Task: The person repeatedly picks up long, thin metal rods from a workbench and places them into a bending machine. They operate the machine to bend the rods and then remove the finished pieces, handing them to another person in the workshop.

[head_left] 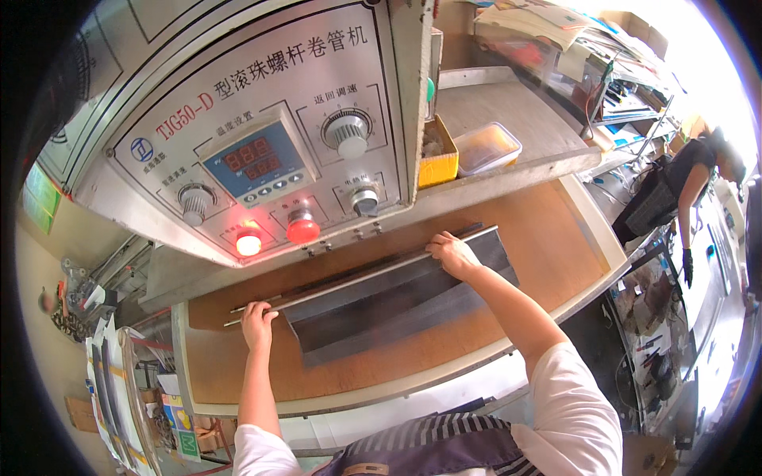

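Observation:
A thin pale metal rod (357,278) lies slantwise along the far edge of a dark grey and black sheet (389,305). The sheet rests flat on a brown work surface (556,238). Near the rod's left end, my left hand (257,324) has its fingers and thumb closed around it. My right hand (454,255) is curled over the rod towards its right end, above the sheet's far edge; its fingertips are partly hidden. Just behind the rod runs a second, darker thin bar (341,274).
A machine control panel (262,143) with knobs, a lit display and red buttons overhangs the far left. A yellow box (439,159) and a clear plastic tub (488,149) stand on a metal ledge (524,103). At far right, a person (675,182) works at another table.

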A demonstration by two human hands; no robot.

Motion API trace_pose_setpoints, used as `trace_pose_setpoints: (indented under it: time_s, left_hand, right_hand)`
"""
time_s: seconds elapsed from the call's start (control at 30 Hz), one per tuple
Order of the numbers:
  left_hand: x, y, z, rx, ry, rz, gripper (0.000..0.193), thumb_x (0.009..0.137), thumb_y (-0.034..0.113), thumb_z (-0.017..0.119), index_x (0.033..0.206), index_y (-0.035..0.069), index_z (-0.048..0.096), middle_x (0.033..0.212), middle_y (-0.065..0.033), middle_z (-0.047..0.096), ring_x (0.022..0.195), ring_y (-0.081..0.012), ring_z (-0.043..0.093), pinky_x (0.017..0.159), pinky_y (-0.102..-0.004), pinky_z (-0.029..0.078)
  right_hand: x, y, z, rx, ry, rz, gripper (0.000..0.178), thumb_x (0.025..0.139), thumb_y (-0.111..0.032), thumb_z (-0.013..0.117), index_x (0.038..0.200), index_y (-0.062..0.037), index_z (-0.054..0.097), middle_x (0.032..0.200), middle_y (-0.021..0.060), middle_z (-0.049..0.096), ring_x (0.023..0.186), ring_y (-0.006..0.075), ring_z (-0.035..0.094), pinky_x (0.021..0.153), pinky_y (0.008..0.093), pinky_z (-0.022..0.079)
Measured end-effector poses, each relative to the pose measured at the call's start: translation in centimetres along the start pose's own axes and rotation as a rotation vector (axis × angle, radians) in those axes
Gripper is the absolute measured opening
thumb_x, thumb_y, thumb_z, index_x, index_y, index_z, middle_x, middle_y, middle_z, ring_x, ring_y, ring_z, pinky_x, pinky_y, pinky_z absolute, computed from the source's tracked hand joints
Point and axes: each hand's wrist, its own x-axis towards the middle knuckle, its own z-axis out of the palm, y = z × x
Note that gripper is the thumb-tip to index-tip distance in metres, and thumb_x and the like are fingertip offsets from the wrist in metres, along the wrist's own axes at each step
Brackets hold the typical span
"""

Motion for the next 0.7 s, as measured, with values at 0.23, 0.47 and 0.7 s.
trace_pose_setpoints:
  time_s: [0.23, 0.47, 0.7]
  left_hand:
    - [7.4, -3.7, 7.0, 0.141, -0.062, -0.186, 0.022, 0.072, 0.019, 0.074, 0.092, 0.012, 0.067, 0.097, -0.0063, 0.066, 0.097, -0.0284, 0.059, 0.086, -0.0439, 0.044]
    - [6.4, -3.9, 8.7, 0.256, -0.052, -0.199, 0.061, 0.088, 0.038, 0.06, 0.138, 0.009, 0.043, 0.142, -0.0147, 0.044, 0.135, -0.0346, 0.034, 0.108, -0.0486, 0.03]
    - [-3.9, -1.3, 4.2, 0.303, -0.211, -0.317, 0.063, 0.099, 0.045, 0.035, 0.151, 0.011, 0.023, 0.156, -0.0079, 0.025, 0.146, -0.0283, 0.016, 0.115, -0.0537, 0.01]
  right_hand:
    - [7.3, 3.0, 4.3, -0.164, -0.189, 0.375, 0.019, 0.08, -0.008, 0.058, 0.096, -0.0086, 0.068, 0.105, 0.0123, 0.063, 0.108, 0.0297, 0.059, 0.087, 0.0389, 0.051]
    - [5.5, 3.1, 6.2, -0.28, 0.118, 0.168, 0.025, 0.088, -0.011, 0.05, 0.107, -0.0008, 0.061, 0.112, 0.019, 0.059, 0.109, 0.0311, 0.056, 0.095, 0.0404, 0.046]
    - [-6.9, -6.0, 3.6, 0.025, 0.39, 0.217, 0.055, 0.08, -0.009, 0.064, 0.13, 0.0026, 0.045, 0.131, 0.0206, 0.047, 0.125, 0.0385, 0.043, 0.11, 0.0505, 0.031]
